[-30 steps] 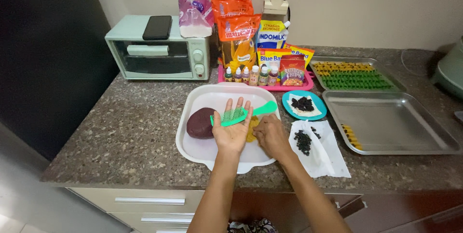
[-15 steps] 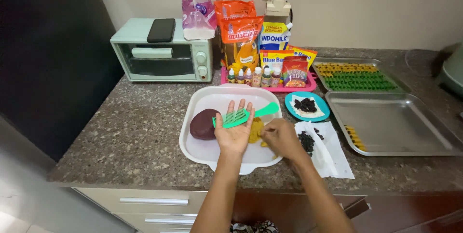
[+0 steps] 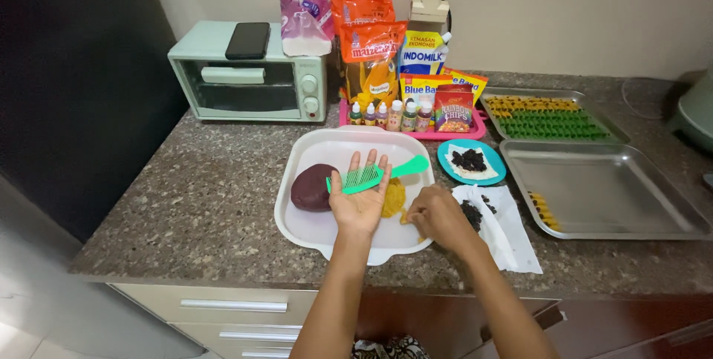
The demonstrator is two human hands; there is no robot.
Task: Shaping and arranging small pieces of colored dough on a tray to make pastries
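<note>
My left hand (image 3: 361,199) lies palm up over a white tray (image 3: 312,227), with a green comb (image 3: 375,175) resting across its fingers. A dark purple ball of dough (image 3: 310,187) sits on the tray just left of that hand. A yellow lump of dough (image 3: 394,196) lies on the tray between my hands. My right hand (image 3: 438,218) is curled at the tray's right edge, its fingertips pinching a small bit of yellow dough (image 3: 405,217).
A white paper (image 3: 509,229) with dark crumbs lies right of the tray, and a teal saucer (image 3: 471,161) holds more. Two metal baking trays (image 3: 605,190) stand at right, the far one lined with green and yellow pieces. A mint toaster oven (image 3: 249,73), packets and small bottles (image 3: 390,115) stand behind.
My right hand has slid a little to the right and toward the tray's near right edge. The left hand keeps the comb on its open palm.
</note>
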